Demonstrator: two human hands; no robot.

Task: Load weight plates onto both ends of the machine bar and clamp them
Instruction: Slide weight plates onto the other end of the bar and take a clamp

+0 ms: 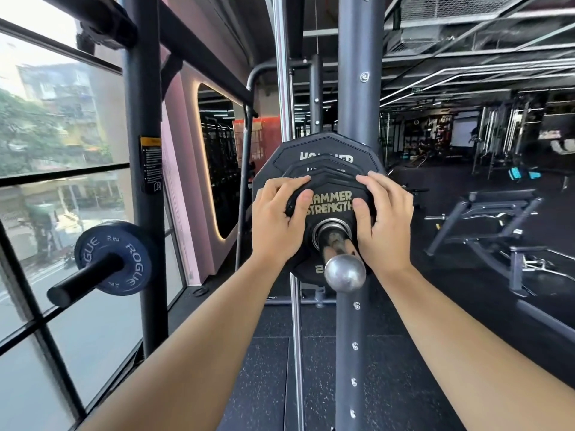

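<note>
a: in the head view, what is hidden or hard to read?

b: the gold lettering on the front plate (331,202) is partly covered; "ammer strength" is read, its ends lying under the thumbs. the number low on its face is cut off by the bar (343,272), whose rounded steel end is pointed toward the camera. of the larger plates (323,144) stacked behind, only the upper rims and broken lettering are seen, and their count cannot be told for certain. the far gym on the right is blurred.

a: how is the plate held?

b: it is gripped by both hands. the left hand (277,219) is curled over the upper left edge, with the thumb laid on the face. the right hand (385,222) is curled over the upper right edge in the same way.

a: where does the plate lie relative to the hands?

b: it is held between them, threaded on the bar, just in front of the larger plates; whether they are touched cannot be told. the bar end is seen nearer, between the wrists, before a grey upright (357,88).

a: what else is seen?

b: at the near left a blue plate (124,256) is hung on a black peg (81,281) beside the window (46,119). a bench (497,213) is seen at the far right.
</note>
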